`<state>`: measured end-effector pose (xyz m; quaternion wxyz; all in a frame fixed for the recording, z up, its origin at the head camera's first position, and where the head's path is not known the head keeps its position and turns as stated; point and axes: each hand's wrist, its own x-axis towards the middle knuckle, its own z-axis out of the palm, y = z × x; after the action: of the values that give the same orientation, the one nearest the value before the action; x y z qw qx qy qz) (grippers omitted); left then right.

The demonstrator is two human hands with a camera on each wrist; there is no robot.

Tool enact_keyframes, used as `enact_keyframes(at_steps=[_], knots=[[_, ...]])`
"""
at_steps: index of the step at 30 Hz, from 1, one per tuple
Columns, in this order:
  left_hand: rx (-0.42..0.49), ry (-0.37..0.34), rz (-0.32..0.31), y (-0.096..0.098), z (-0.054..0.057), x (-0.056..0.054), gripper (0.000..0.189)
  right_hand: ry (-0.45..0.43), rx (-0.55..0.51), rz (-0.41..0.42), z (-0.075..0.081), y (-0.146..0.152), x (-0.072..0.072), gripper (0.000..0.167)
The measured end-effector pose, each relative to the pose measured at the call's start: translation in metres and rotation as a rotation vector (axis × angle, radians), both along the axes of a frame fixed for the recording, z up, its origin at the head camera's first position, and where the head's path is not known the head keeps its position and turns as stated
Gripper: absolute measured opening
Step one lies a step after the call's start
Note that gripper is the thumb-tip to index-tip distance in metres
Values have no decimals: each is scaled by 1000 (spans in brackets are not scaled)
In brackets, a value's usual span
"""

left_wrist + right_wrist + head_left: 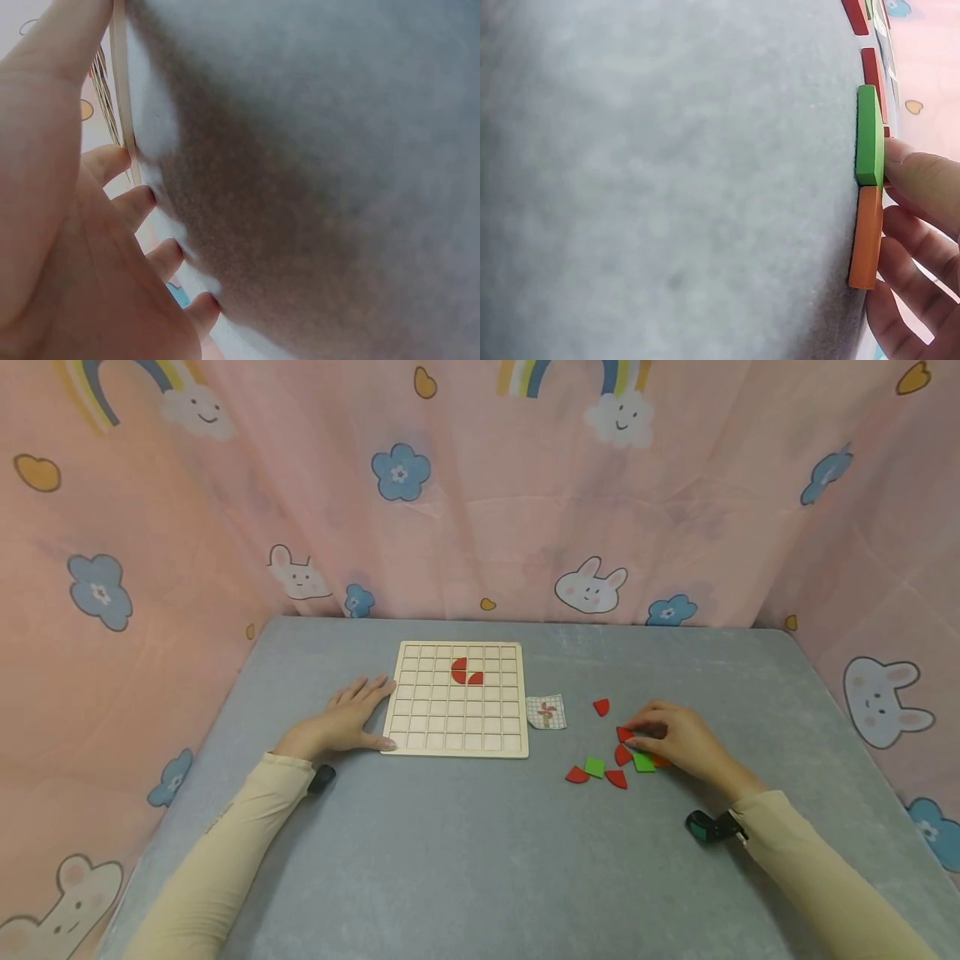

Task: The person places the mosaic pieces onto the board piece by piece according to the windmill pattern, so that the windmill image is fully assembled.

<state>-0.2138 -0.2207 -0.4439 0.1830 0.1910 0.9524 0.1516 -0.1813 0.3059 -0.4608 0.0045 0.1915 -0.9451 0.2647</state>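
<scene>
A light wooden grid board (427,718) lies on the table, with three red quarter-circle pieces (459,665) in its upper middle squares. My left hand (341,718) rests at the board's left edge, thumb at the lower corner and fingers spread. Over on the right, my right hand (686,739) pinches a red quarter-circle piece (624,734) between thumb and fingers, low over the table. Around it lie another red piece (622,755), a green square (643,762) and an orange piece (865,238), partly covered by the hand in the head view.
A small pattern card (546,712) with a pinwheel picture lies by the board's right edge. More loose pieces are scattered on the grey table (465,860): a green square (595,767) and several red quarter-circles (577,775). A pink printed curtain (465,543) surrounds the table.
</scene>
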Motion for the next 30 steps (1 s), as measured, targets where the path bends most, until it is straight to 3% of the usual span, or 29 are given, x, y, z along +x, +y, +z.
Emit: enact_keyframes(at_steps=[6, 17, 30], knots=[[-2, -3, 2, 0, 2, 1, 108, 25, -17, 17, 2, -2, -2, 19], [-2, -6, 1, 1, 2, 1, 108, -16, 16, 16, 10, -13, -12, 20], [-9, -9, -4, 1, 2, 0, 108, -14, 34, 38, 11, -49, -28, 21]])
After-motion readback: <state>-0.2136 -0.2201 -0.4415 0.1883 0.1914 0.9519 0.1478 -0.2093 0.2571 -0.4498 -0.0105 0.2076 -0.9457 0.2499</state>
